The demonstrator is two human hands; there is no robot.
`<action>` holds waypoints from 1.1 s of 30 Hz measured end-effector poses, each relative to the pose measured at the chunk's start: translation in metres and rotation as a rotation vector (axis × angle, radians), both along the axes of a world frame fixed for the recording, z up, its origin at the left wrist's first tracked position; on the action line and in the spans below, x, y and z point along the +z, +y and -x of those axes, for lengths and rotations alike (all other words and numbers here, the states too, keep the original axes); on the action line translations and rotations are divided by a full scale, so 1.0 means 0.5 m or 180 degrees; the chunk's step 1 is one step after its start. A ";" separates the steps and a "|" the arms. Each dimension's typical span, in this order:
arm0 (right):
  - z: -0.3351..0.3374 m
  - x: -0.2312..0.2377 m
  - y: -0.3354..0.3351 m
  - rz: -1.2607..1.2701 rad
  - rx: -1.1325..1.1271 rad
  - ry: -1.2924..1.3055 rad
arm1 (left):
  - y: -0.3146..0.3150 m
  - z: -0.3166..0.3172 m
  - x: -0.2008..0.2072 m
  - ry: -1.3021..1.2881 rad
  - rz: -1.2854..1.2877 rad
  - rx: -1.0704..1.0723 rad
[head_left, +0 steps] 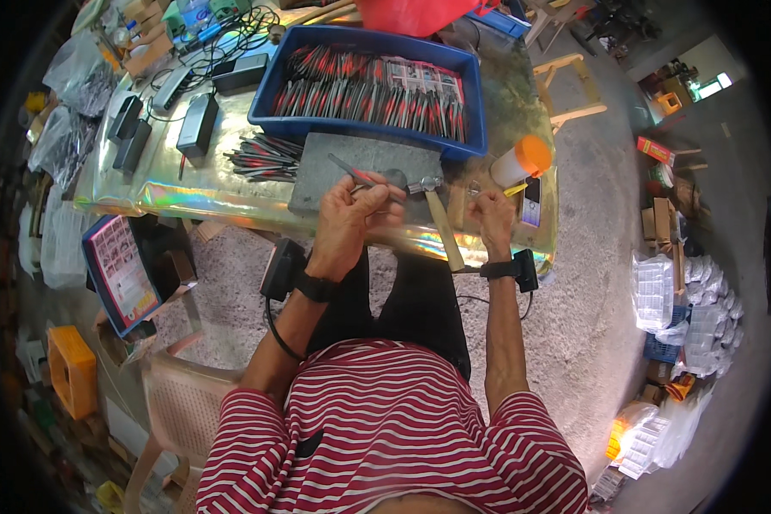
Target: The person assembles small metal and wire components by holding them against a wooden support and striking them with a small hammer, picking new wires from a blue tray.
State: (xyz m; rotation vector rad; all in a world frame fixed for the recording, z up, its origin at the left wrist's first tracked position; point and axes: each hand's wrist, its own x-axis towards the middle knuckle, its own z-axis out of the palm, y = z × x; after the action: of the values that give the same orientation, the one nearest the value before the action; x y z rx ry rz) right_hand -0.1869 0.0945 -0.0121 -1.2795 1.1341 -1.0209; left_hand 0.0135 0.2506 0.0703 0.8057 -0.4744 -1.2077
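Left hand angles inward over the front edge of the tabletop, pinching a slim dark-and-red piece; right hand curls near the front-right corner, grip unclear.

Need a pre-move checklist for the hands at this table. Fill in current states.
1. Left hand holds the slim dark-and-red piece: ok.
2. Right hand off the hammer: ok, it is to the hammer's right, apart from it.
3. Right hand's fingertips empty: cannot tell, too small to make out.
4. Hammer off the grey block: not ok, its head lies at the block's right end.
5. Loose pile of slim dark pieces apart from both hands: ok, left of them.
6. Orange lid on the white bottle: ok.
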 end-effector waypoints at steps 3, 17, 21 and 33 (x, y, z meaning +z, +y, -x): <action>-0.009 0.036 0.011 -0.0237 0.0082 -0.0221 | -0.006 -0.002 -0.004 0.0169 0.0017 0.0104; -0.167 0.197 0.180 -0.0258 0.1207 -0.1622 | 0.002 0.003 -0.019 0.1183 0.0208 -0.0103; -0.174 0.192 0.196 -0.0192 0.1258 -0.1629 | 0.007 0.003 -0.021 0.1497 0.0309 -0.0257; -0.186 0.188 0.218 -0.0060 0.1030 -0.1447 | 0.008 0.011 -0.034 0.1941 0.0392 -0.0262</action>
State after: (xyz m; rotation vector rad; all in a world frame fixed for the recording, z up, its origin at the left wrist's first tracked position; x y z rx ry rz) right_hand -0.0941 0.2033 0.0820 -1.0966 0.5678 -0.9856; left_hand 0.0082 0.2544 0.0532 0.2850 -0.0777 -1.4105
